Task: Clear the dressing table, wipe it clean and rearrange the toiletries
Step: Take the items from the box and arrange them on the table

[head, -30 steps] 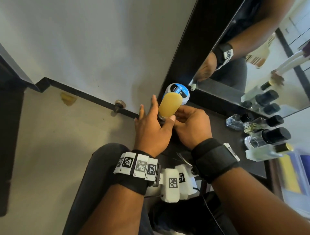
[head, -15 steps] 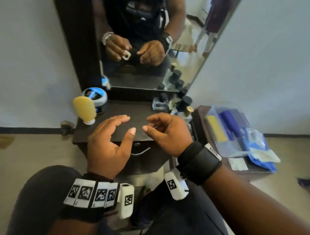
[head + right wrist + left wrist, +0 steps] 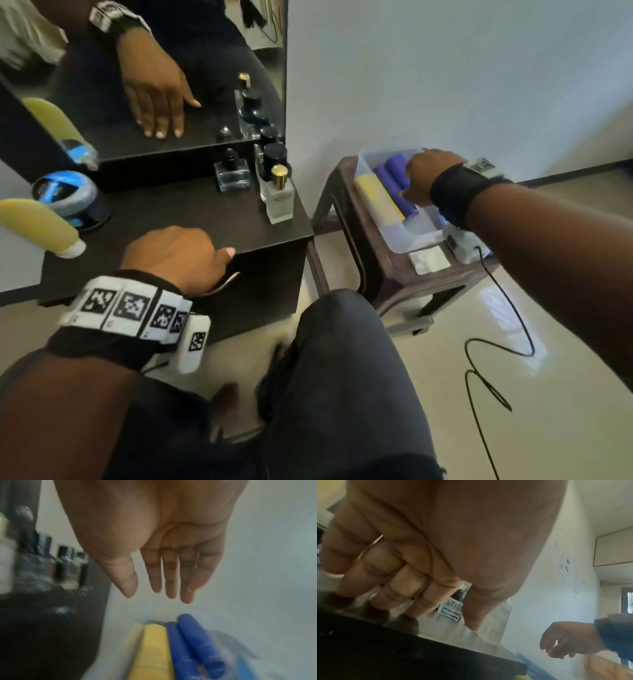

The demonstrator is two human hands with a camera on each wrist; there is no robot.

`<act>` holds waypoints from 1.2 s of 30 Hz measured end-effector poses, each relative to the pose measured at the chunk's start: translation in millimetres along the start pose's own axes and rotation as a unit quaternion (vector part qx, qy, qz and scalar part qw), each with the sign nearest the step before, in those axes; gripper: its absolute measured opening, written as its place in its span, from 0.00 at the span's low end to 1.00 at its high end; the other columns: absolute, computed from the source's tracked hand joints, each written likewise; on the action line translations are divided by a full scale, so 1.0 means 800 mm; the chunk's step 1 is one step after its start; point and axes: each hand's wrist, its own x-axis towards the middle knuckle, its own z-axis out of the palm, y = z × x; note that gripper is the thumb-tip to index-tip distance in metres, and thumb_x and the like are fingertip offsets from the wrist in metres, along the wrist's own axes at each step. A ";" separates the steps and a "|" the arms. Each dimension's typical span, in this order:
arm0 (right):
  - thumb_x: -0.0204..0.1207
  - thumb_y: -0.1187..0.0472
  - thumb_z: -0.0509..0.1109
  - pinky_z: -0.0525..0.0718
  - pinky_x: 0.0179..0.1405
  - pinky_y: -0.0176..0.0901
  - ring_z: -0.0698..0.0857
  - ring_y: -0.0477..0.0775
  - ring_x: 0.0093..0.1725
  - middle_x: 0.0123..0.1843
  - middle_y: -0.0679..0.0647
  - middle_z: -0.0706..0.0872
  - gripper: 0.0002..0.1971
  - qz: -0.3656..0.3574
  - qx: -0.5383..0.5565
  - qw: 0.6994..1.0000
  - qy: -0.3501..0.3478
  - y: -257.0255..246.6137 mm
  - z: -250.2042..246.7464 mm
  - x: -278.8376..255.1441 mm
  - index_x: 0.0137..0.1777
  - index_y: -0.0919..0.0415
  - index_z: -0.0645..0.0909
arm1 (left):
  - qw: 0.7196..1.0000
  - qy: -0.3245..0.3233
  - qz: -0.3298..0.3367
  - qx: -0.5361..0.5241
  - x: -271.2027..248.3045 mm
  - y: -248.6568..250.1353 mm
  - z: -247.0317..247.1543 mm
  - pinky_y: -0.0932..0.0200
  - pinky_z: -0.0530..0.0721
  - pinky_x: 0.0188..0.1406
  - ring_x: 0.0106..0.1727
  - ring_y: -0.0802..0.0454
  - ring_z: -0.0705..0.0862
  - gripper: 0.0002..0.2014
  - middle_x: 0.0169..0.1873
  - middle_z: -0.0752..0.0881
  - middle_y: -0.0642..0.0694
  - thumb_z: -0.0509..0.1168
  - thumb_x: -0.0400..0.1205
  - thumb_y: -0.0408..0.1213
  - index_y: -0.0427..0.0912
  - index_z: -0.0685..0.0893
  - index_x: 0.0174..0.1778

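My left hand [image 3: 191, 250] rests at the front edge of the dark dressing table [image 3: 191, 212]; in the left wrist view its fingers [image 3: 412, 601] point down onto the top and hold nothing. My right hand [image 3: 419, 181] is stretched out over a clear plastic box [image 3: 416, 233] on a brown stool. Its straight fingers [image 3: 171, 581] hover just above two blue tubes [image 3: 197, 642] and a yellow tube [image 3: 154, 642] lying in the box. On the table, a yellow tube [image 3: 37, 226] stands on its white cap beside a round blue-lidded jar [image 3: 65, 195].
Perfume bottles cluster at the table's back right: a white one with a gold cap [image 3: 279, 195], a clear square one [image 3: 233, 171] and black-capped ones [image 3: 274, 154]. The mirror [image 3: 137, 68] stands behind. A white slip [image 3: 430, 262] lies on the stool [image 3: 346, 212]. A black cable [image 3: 493, 349] trails on the floor.
My right hand has left the table and reached right, over the box on the stool. My left hand has dropped onto the table's front edge. The head view has swung right.
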 end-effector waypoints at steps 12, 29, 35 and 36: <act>0.61 0.75 0.70 0.82 0.33 0.42 0.82 0.59 0.23 0.26 0.55 0.80 0.16 -0.071 0.125 0.985 -0.096 0.011 0.039 0.048 0.42 0.58 0.71 | 0.998 0.028 -0.046 -0.040 0.030 0.018 -0.030 0.47 0.75 0.52 0.63 0.30 0.85 0.22 0.63 0.87 0.33 0.57 0.90 0.56 0.40 0.86 0.57; 0.78 0.45 0.67 0.91 0.56 0.64 0.94 0.64 0.45 0.45 0.58 0.94 0.28 0.102 0.493 0.849 0.156 0.006 -0.011 -0.066 0.72 0.61 0.79 | 0.941 0.137 -0.068 -0.300 0.022 -0.039 0.003 0.45 0.81 0.71 0.72 0.43 0.85 0.31 0.70 0.89 0.51 0.63 0.81 0.72 0.54 0.89 0.70; 0.86 0.59 0.68 0.88 0.38 0.43 0.90 0.56 0.39 0.49 0.58 0.94 0.29 -0.180 0.697 0.668 0.191 -0.123 -0.017 -0.222 0.86 0.58 0.66 | 0.655 0.254 0.060 -0.709 -0.024 -0.046 0.095 0.62 0.90 0.59 0.56 0.54 0.94 0.14 0.50 0.95 0.52 0.78 0.82 0.39 0.45 0.91 0.64; 0.86 0.60 0.67 0.88 0.37 0.46 0.90 0.58 0.41 0.51 0.60 0.93 0.28 -0.220 0.707 0.649 0.172 -0.141 -0.017 -0.227 0.84 0.58 0.68 | 0.629 0.261 0.096 -0.726 -0.031 -0.044 0.100 0.59 0.91 0.60 0.57 0.52 0.94 0.17 0.52 0.95 0.50 0.78 0.81 0.39 0.46 0.89 0.66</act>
